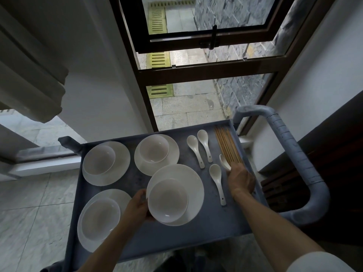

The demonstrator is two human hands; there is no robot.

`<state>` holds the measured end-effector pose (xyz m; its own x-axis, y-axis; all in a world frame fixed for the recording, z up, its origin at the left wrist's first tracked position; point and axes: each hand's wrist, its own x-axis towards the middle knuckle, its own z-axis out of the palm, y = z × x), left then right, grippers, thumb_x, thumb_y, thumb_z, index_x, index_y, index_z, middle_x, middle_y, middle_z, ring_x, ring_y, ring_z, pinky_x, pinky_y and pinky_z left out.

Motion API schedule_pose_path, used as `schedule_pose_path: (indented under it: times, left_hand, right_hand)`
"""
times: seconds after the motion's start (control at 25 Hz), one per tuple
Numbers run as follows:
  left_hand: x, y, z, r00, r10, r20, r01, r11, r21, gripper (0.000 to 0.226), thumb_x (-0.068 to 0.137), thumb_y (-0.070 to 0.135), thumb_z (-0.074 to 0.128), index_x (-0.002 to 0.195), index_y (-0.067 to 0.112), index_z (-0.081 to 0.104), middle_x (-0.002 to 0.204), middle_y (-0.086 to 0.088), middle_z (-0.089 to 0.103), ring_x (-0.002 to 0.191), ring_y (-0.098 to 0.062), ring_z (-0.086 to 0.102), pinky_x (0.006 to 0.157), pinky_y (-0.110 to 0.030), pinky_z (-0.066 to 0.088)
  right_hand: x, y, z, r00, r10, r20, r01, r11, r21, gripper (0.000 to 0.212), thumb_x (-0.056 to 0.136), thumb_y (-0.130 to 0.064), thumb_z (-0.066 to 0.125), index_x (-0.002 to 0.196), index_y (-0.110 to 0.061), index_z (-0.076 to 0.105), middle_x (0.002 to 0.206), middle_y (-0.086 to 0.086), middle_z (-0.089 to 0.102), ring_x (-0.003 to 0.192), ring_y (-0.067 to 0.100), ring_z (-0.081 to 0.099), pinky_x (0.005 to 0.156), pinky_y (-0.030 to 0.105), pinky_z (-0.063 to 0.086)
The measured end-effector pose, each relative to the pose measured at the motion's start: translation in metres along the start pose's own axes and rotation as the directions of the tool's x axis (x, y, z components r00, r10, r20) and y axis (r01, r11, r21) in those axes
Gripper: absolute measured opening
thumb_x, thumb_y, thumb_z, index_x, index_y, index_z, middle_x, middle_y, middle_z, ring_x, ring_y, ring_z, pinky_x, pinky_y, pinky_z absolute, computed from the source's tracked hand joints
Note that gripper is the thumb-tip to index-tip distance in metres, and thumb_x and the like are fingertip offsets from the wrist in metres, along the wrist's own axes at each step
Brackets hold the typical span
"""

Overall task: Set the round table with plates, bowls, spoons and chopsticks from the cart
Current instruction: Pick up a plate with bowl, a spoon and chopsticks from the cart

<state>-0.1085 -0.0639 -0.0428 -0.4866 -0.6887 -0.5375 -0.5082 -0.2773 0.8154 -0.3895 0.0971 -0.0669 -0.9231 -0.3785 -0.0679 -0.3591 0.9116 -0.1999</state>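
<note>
- The left hand (140,206) pinches the near edge of a white plate (193,185) with a bowl (168,200) sitting on it, low over the cart tray (196,228).
- The plate looks hard, smooth and easy to break. The bowl could slide, so the plate should stay flat, held under its rim.
- The right hand (241,178) rests on the near ends of the chopsticks (226,145), by a spoon (225,162). How its fingers close cannot be told.
- Farther back sit more plates with bowls and two spoons (199,150). The round table is not in view.
</note>
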Motion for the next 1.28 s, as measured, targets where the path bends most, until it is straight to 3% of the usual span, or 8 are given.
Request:
schedule_pose_path:
  times: [0.28,0.68,1.0,1.12,1.28]
  left_hand:
    - [-0.002,0.006,-0.002,1.000,0.011,0.010,-0.011,1.000,-0.004,0.022,0.092,-0.003,0.058,0.109,0.011,0.060,0.078,-0.008,0.074,0.064,-0.030,0.072,0.050,-0.035,0.059]
    - [-0.002,0.006,-0.007,1.000,-0.001,-0.023,0.000,1.000,-0.016,0.018,0.094,-0.001,0.056,0.108,0.009,0.060,0.081,-0.013,0.073,0.066,-0.031,0.071,0.056,-0.042,0.061]
    - [-0.002,0.016,-0.002,1.000,0.006,-0.025,-0.006,1.000,0.013,0.020,0.095,-0.001,0.054,0.112,0.008,0.058,0.088,-0.021,0.071,0.066,-0.033,0.070,0.056,-0.039,0.060]
    - [-0.003,0.021,0.000,0.999,0.019,-0.027,-0.018,1.000,0.018,0.021,0.094,-0.002,0.054,0.111,0.009,0.059,0.086,-0.017,0.071,0.062,-0.028,0.070,0.054,-0.036,0.060]
    - [-0.005,0.032,0.009,0.999,0.031,-0.011,-0.031,0.999,0.013,0.020,0.095,0.000,0.054,0.111,0.009,0.060,0.080,-0.013,0.072,0.058,-0.022,0.069,0.053,-0.033,0.058]
  right_hand:
    - [0.012,-0.011,0.001,0.998,0.008,0.058,-0.005,0.999,-0.051,0.011,0.093,-0.021,0.057,0.094,-0.012,0.064,0.089,0.007,0.067,0.072,0.021,0.057,0.057,0.029,0.039]
    - [0.039,-0.019,-0.010,0.960,-0.036,0.276,0.076,0.988,-0.134,0.025,0.085,-0.033,0.063,0.098,-0.011,0.064,0.083,0.005,0.058,0.076,0.024,0.063,0.057,0.029,0.044]
    - [0.038,-0.005,-0.020,0.966,-0.139,0.220,0.195,0.945,-0.261,0.033,0.093,-0.043,0.046,0.103,-0.015,0.059,0.082,0.003,0.061,0.064,0.020,0.054,0.053,0.028,0.038]
    - [0.036,-0.002,-0.029,0.977,-0.175,0.120,0.197,0.959,-0.205,0.033,0.097,-0.043,0.041,0.101,-0.014,0.058,0.079,0.002,0.059,0.063,0.020,0.052,0.054,0.028,0.037]
    - [0.023,0.000,-0.037,0.991,-0.126,0.033,0.120,0.981,0.152,0.031,0.100,-0.039,0.037,0.109,-0.013,0.052,0.084,0.011,0.064,0.068,0.027,0.056,0.060,0.034,0.044]
